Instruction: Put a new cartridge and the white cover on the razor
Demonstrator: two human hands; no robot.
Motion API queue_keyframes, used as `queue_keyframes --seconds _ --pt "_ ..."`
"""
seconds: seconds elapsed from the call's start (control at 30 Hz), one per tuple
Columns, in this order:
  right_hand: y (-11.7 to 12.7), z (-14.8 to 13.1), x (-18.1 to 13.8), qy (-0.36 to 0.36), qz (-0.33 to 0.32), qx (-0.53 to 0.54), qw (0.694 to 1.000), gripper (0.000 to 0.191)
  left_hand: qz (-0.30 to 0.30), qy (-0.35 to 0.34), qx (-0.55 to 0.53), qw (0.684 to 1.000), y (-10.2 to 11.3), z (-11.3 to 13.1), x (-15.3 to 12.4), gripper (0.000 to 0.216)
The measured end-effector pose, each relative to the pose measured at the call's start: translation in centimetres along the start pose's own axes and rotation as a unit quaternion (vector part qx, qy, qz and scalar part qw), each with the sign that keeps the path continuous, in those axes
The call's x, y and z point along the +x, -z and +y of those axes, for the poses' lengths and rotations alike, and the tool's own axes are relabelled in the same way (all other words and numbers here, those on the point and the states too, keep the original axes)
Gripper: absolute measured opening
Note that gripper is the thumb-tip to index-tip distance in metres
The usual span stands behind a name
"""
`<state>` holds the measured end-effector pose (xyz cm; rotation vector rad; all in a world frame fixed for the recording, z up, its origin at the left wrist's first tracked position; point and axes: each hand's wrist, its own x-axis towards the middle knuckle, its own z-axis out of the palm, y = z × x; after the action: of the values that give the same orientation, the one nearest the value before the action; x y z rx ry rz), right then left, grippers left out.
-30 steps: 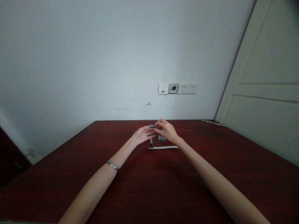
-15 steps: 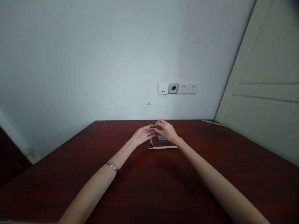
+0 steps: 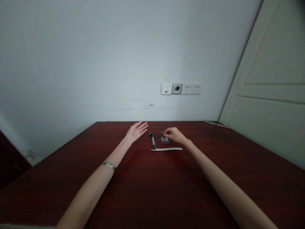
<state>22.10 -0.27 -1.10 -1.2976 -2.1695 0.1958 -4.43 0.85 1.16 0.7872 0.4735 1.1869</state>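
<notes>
My right hand (image 3: 175, 135) pinches a small green strip-like piece (image 3: 162, 133) between thumb and fingertips, just above the table. Below those fingers lies a small clear flat box (image 3: 165, 140) with dark rows in it. My left hand (image 3: 137, 131) is raised, palm showing and fingers spread, holding nothing. A razor (image 3: 153, 141) with a pale handle and dark head lies between the hands, its head pointing away from me. In front of it, a long thin white stick (image 3: 169, 149) lies crosswise, with a dark bit at its left end beside the razor handle.
The dark red wooden table (image 3: 152, 190) reaches back to a pale wall. Wall sockets (image 3: 191, 89) sit above its far edge. A white panelled door (image 3: 269, 95) stands at the right. A thin patterned strip (image 3: 216, 124) lies at the far right corner.
My hands have moved apart. The left has drawn back to the left and opened flat; the right has gone slightly right and down with the green piece. The razor head is now uncovered.
</notes>
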Motion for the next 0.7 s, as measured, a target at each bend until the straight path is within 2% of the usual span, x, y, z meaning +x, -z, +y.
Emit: queue_keyframes --seconds 0.1,0.33,0.7 --pt "-0.11 0.72 -0.5 -0.009 -0.035 -0.056 0.998 0.017 0.014 -0.002 -0.007 1.0 -0.48 0.17 0.02 0.018" --pt "0.02 0.63 -1.01 -0.009 -0.067 -0.129 0.989 0.017 0.032 0.003 -0.022 0.999 -1.0 0.04 0.02 0.015" --pt "-0.4 0.89 -1.11 -0.02 -0.088 -0.151 0.984 0.016 0.078 -0.008 -0.033 0.996 -0.98 -0.17 0.09 0.011"
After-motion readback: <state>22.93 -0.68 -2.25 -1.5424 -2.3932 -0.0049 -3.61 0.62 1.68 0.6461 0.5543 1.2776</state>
